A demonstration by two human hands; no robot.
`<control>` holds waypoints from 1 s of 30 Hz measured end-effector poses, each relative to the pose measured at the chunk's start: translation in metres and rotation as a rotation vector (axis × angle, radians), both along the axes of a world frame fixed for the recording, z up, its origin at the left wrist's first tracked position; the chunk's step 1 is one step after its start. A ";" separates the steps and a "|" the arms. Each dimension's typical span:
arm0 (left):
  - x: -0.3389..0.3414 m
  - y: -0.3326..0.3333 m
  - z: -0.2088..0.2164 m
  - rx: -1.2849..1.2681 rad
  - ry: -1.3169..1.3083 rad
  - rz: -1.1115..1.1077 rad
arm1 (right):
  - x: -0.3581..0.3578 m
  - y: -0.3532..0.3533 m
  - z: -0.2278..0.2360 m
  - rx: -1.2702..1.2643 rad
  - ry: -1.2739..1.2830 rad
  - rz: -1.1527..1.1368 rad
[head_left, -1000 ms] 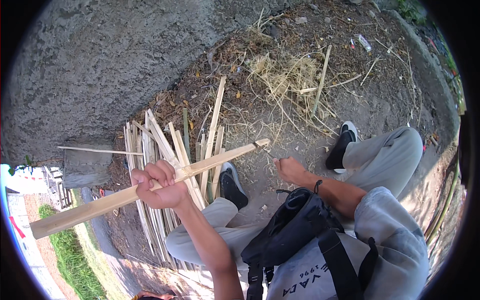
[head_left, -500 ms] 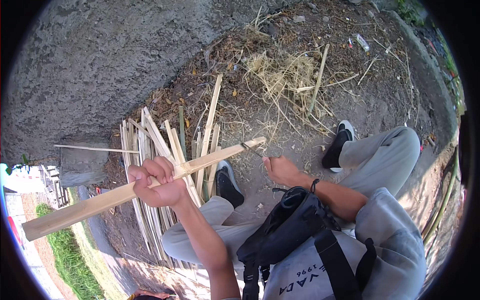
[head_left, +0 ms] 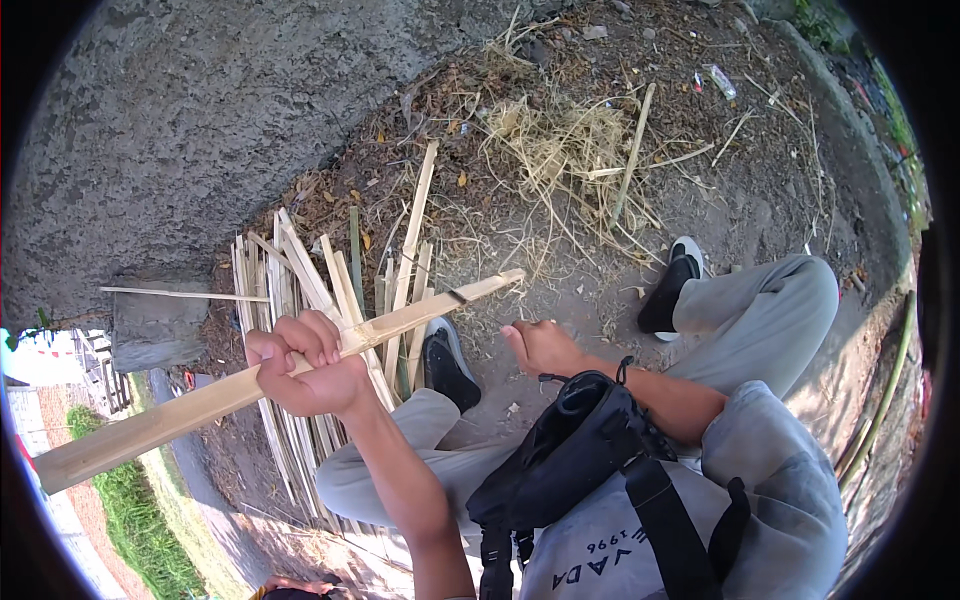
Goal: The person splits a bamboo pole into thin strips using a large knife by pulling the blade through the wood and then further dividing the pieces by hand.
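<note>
My left hand (head_left: 308, 365) is wrapped around a long, pale bamboo strip (head_left: 150, 418) near its middle. The strip slants from the lower left up to a narrower tip near the picture's centre, with a node just beyond my fingers. To the right of that tip my right hand (head_left: 548, 347) is closed in a fist, thumb on top, around a small knife. The knife's dark blade (head_left: 457, 297) shows as a short band across the strip; its handle is hidden in the fist, and the part between is hard to make out.
Several split bamboo strips (head_left: 290, 400) lie in a pile beyond my left forearm, by my shoe (head_left: 450, 367). A heap of fine shavings (head_left: 565, 150) and a loose strip (head_left: 633, 150) are on the dirt ahead. A rough grey wall (head_left: 200, 130) rises at upper left. A black bag (head_left: 550, 455) hangs at my front.
The dark blade has moved left along the strip, away from its tip and toward my left hand. My left hand and the strip have shifted slightly left.
</note>
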State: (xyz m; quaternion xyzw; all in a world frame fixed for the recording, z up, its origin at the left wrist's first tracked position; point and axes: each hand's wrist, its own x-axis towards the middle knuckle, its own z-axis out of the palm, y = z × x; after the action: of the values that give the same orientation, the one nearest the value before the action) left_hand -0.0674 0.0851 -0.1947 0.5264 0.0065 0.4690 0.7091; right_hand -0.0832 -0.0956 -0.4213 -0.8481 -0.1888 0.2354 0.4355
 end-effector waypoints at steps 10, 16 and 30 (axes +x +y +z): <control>0.000 0.008 -0.001 -0.020 -0.009 -0.015 | 0.021 -0.017 -0.011 -0.112 0.125 -0.040; -0.004 0.011 -0.008 -0.012 -0.055 -0.116 | 0.020 -0.030 -0.066 -0.165 0.117 -0.126; -0.010 0.021 -0.004 0.189 -0.072 -0.659 | 0.024 -0.016 -0.061 -0.074 0.095 -0.141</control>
State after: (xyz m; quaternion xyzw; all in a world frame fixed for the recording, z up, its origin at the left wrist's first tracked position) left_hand -0.0778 0.1061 -0.1987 0.5465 -0.2324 0.2317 0.7705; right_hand -0.0590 -0.1117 -0.4821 -0.8626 -0.0989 0.2509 0.4281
